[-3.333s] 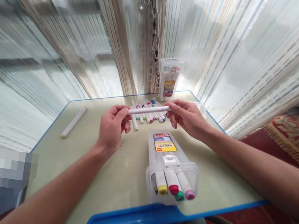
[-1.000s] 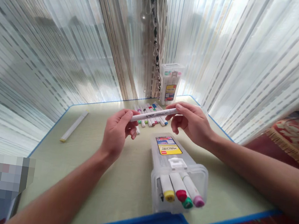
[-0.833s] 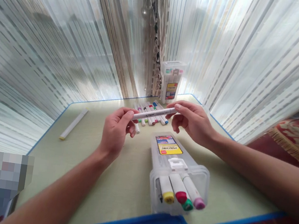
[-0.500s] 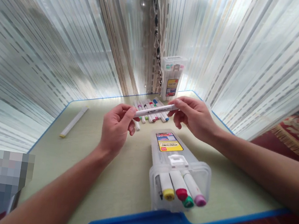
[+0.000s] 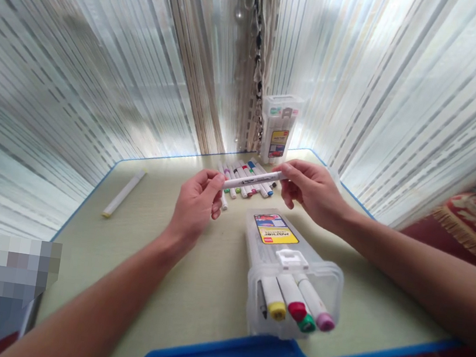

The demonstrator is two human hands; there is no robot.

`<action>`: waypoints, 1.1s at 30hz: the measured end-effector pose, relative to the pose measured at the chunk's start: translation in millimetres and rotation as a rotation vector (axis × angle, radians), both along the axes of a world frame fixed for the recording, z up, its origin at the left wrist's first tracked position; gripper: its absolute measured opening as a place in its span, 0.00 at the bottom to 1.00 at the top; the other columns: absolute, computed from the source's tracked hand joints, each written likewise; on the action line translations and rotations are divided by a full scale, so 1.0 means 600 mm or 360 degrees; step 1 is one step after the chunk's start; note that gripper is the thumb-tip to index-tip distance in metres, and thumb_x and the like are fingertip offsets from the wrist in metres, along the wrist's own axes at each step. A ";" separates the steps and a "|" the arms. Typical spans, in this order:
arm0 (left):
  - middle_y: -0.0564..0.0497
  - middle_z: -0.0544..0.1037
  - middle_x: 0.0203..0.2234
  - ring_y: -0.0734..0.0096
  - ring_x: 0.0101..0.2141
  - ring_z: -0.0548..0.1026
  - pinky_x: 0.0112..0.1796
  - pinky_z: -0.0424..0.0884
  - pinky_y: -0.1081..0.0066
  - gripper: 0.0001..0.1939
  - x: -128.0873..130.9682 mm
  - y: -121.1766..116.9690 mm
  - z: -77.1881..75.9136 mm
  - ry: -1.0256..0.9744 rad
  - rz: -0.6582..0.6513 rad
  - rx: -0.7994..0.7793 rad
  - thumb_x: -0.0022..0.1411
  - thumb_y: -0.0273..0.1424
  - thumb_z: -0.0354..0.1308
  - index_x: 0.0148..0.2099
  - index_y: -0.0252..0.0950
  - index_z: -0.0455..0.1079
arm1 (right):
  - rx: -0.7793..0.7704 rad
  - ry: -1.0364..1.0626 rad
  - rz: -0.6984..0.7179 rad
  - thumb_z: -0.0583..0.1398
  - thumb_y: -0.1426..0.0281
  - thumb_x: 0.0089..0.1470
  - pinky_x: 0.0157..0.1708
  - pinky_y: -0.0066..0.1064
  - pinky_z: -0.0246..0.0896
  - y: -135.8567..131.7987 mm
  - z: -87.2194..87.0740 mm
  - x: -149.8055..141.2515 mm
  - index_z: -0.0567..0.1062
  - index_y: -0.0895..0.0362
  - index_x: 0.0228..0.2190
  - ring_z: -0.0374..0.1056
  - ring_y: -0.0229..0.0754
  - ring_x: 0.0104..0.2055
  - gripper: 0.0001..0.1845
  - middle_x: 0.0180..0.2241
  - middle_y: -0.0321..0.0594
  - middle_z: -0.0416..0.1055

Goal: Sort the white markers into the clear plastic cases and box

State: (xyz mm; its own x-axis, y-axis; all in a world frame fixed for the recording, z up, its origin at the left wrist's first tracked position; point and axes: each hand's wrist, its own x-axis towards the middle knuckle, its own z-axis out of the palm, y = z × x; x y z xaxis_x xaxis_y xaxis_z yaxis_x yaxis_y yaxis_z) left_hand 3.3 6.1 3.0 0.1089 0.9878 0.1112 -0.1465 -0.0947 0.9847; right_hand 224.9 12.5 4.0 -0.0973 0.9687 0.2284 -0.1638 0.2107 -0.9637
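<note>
Between my two hands a white marker (image 5: 252, 180) with dark print is held nearly level above the table. My left hand (image 5: 199, 205) pinches its left end, and the fingers of my right hand (image 5: 305, 185) close on its right end. Both ends of the marker are hidden by my fingers. Behind and below it, several white markers (image 5: 236, 191) with coloured ends lie side by side. Nearer to me, a clear plastic marker case (image 5: 254, 252) lies on its back with its lid open. Yellow, red, green and purple marker ends (image 5: 296, 311) stick out of it.
A second clear marker case (image 5: 279, 128) stands upright at the table's far corner. One white marker (image 5: 125, 193) with a yellow end lies alone at the left. The pale green table (image 5: 87, 275) has a blue rim, and string curtains (image 5: 107, 36) hang close behind it.
The whole view has shifted slightly, so things appear a little further right. Both hands keep the marker in nearly the same pose.
</note>
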 end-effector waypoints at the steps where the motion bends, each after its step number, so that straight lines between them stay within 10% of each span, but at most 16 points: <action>1: 0.60 0.63 0.19 0.84 0.15 0.60 0.15 0.57 0.82 0.07 0.000 0.000 -0.001 0.0007 -0.0009 -0.0018 0.61 0.34 0.61 0.35 0.35 0.68 | -0.0007 -0.0006 -0.0004 0.67 0.61 0.57 0.12 0.24 0.57 0.001 0.000 0.001 0.78 0.60 0.30 0.63 0.31 0.16 0.14 0.19 0.32 0.66; 33: 0.53 0.73 0.23 0.80 0.16 0.66 0.17 0.59 0.78 0.09 -0.003 -0.002 0.004 -0.0059 -0.0075 -0.0003 0.59 0.34 0.58 0.36 0.33 0.72 | -0.0018 -0.0137 0.0067 0.68 0.57 0.55 0.13 0.23 0.58 0.005 -0.005 0.003 0.77 0.61 0.28 0.64 0.31 0.16 0.19 0.21 0.38 0.73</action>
State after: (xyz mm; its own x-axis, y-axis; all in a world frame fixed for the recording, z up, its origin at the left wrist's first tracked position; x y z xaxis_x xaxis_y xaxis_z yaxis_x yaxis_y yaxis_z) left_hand 1.6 4.8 5.1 0.1511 0.9819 0.1143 -0.1872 -0.0851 0.9786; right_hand 226.5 15.4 0.8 -0.1566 0.9659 0.2063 -0.0886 0.1943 -0.9769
